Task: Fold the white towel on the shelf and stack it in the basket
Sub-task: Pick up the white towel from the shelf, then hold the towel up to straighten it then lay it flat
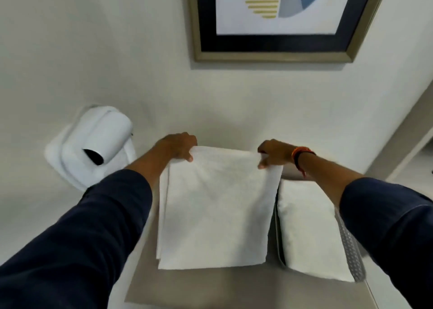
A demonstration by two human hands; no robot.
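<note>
The white towel is held up by its two far corners above the grey shelf, already doubled, with several layered edges visible along its left side and at the lower left corner. One top corner is pinched in the left hand, thumb on the near face and fingers curled behind; the other is pinched the same way in the right hand, where an orange and black band is worn at the wrist. Both hands are closed on the cloth, and the top edge is drawn fairly taut between them.

The lower edge appears to rest on or just above the shelf; contact cannot be confirmed. Just to the right, a folded white stack lies in what seems to be the basket, of which only a perforated grey wall is seen.

The step in hand is judged to be a further fold. It is best done if the top edge is kept level and tensioned, the corners are lowered evenly onto the lower ones, and the loose left-hand layers are squared before creasing. A width matched to the neighbouring stack would be needed for a tidy placement.
</note>
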